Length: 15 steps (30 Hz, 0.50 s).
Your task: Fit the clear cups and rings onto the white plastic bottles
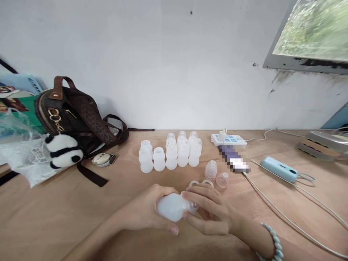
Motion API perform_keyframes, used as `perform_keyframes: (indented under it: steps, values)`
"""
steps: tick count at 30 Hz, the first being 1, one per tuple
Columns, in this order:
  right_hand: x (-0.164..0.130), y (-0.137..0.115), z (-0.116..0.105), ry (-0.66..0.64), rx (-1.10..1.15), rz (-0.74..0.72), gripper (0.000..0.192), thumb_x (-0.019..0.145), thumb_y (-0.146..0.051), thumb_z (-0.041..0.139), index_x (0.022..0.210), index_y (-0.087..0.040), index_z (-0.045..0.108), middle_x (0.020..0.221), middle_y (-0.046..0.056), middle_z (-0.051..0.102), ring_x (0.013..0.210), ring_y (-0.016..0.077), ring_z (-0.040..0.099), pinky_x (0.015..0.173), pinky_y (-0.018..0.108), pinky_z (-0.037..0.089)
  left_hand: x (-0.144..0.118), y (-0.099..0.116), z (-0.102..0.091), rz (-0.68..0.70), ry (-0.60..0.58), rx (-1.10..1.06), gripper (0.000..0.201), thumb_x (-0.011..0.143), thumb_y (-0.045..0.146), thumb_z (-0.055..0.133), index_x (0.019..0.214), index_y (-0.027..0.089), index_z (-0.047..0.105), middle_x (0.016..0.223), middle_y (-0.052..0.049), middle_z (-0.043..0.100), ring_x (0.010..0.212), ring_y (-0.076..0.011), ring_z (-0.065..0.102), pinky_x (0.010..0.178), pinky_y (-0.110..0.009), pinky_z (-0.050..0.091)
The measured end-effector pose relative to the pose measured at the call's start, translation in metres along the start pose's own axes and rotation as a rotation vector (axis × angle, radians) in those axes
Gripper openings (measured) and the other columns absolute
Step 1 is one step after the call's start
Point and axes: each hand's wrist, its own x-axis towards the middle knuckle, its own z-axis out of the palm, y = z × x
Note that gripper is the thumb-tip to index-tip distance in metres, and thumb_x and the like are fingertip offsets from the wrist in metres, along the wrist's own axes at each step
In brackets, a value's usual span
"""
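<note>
Bottle, milky white, translucent, rounded, nearly horizontal.

Both hands hold a sideways bottle near standing bottles.

The near white rounded plastic bottle looks smooth, translucent and softly matt; the clear domed plastic cap farther right is glossier. The brown wooden tabletop looks smooth. At left, the black-and-white plush panda charm is fluffy, the clear plastic bag crinkled and shiny.
</note>
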Motion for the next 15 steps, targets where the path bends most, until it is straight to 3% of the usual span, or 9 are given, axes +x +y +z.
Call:
perform_keyframes:
  steps: [8,12,15]
  values:
    - [-0.005,-0.003,0.002,0.044,-0.024,0.023,0.021,0.078,-0.011,0.064,0.093,-0.024,0.062,0.118,0.009,0.064,0.109,0.0221,0.062,0.079,0.040,0.062,-0.006,-0.001,-0.001,-0.028,-0.131,-0.422,0.046,0.068,0.030,0.078,0.103,0.025,0.048,0.084,0.005,0.058,0.071,-0.0123,0.052,0.058,-0.020,0.038]
    - [-0.005,0.003,-0.004,-0.040,-0.044,0.075,0.024,0.080,-0.005,0.064,0.093,-0.025,0.063,0.115,0.009,0.065,0.110,0.0226,0.061,0.077,0.036,0.061,-0.006,-0.004,-0.003,0.062,-0.010,-0.338,0.044,0.069,0.023,0.075,0.102,0.026,0.047,0.098,0.003,0.061,0.083,-0.0150,0.057,0.068,-0.024,0.045]
    - [-0.007,0.007,-0.005,-0.051,0.003,0.192,0.036,0.083,0.002,0.057,0.108,-0.023,0.063,0.116,0.012,0.064,0.109,0.0226,0.062,0.079,0.038,0.060,-0.005,-0.011,-0.006,0.133,0.121,-0.272,0.045,0.073,0.025,0.074,0.109,0.027,0.047,0.111,-0.002,0.059,0.094,-0.0188,0.060,0.076,-0.029,0.050]
